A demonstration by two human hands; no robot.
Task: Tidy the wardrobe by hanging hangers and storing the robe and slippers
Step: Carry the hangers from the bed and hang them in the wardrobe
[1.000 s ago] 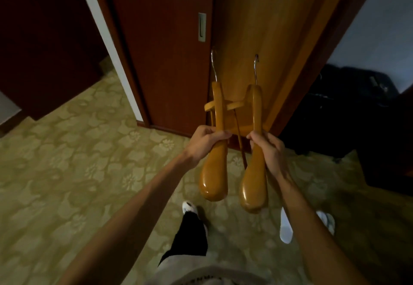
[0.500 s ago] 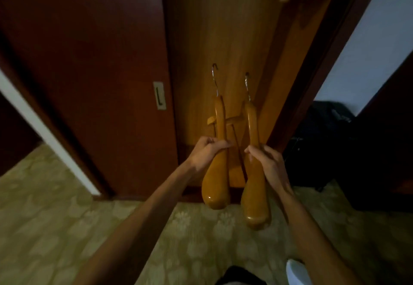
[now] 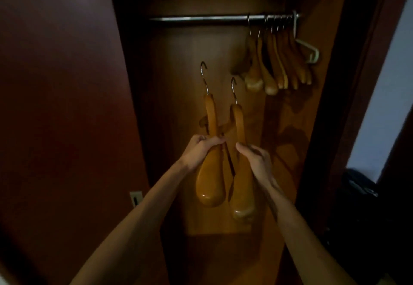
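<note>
The left hand (image 3: 199, 149) is grasping the left glossy honey-coloured wooden hanger (image 3: 210, 162) around its arm, and the right hand (image 3: 257, 160) is grasping the right wooden hanger of the same kind (image 3: 242, 186) in the same way. Both hangers are held edge-on in front of the open wardrobe, close beside each other, and their crossbars seem to overlap between them. Each long axis runs almost vertical, with the metal hook (image 3: 204, 77) pointing up toward the chrome rail (image 3: 201, 18). The rail lies above and beyond both hands, well apart from the hooks. The left part of the rail is bare; a bunch of wooden hangers (image 3: 277, 65) already hangs at its right end, with a white plastic hanger (image 3: 309, 51) beside them. I judge the left hanger stands higher, so its hook is nearer to the rail
</note>
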